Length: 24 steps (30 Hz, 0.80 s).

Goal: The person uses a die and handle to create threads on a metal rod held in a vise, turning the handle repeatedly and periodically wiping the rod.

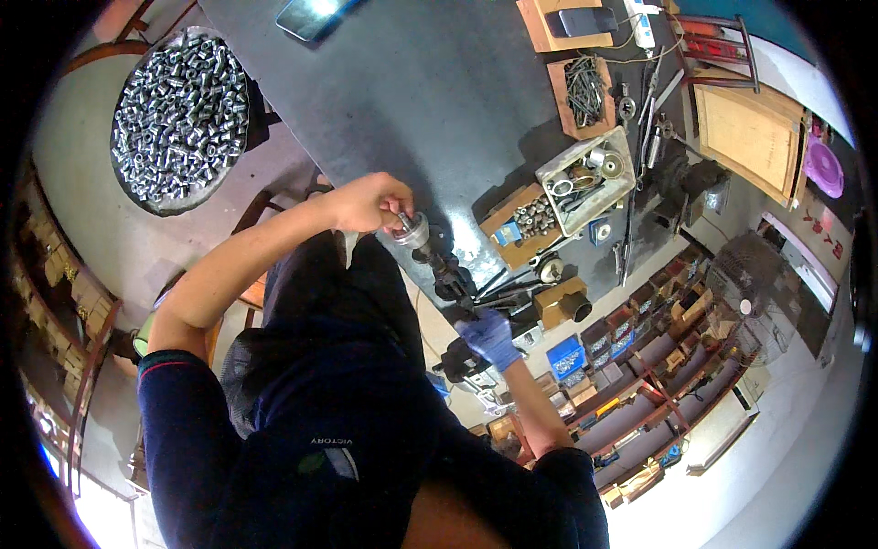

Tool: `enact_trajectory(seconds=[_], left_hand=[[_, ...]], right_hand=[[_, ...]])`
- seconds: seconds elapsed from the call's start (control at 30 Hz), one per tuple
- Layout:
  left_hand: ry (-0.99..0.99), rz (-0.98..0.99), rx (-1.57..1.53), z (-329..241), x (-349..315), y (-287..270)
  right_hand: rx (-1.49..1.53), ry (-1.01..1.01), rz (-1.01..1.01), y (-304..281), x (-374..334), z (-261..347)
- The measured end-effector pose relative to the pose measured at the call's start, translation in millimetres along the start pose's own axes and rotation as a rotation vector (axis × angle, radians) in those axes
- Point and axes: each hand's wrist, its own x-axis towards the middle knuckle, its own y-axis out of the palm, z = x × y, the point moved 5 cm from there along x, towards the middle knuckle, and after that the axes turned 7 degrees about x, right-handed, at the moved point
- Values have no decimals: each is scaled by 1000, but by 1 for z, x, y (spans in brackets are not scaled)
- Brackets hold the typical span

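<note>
My bare left hand (pixel 370 203) is closed in a pinch on a small metal piece (pixel 406 220) at the mouth of a round silver chuck (pixel 414 231). The chuck sits at the near edge of the dark table, on the end of a black machine (pixel 448 274). My right hand (pixel 491 337), in a pale blue-violet glove, is curled at the other end of this machine. What its fingers grip is hidden against the dark parts.
A round tray heaped with metal sleeves (pixel 183 119) stands at far left. On the table (pixel 393 110) lie a phone (pixel 315 16), a box of long metal pins (pixel 585 91), a white bin of rings (pixel 585 183) and a box of small fittings (pixel 535 218). Racks of parts boxes (pixel 640 357) stand at right.
</note>
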Motion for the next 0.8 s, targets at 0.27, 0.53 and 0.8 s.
enact_trajectory(seconds=[0.27,0.53,0.8], left_hand=[[-53,-85,-44,-3,-2,-1],[-66,-74,-60,2,-6,2],[-87,-50,-73,2,-7,3]], right_hand=[[-24,196,-73,12,57,-56],[783,289,20,151,61,-180],[623,280,304,121,49,-73]])
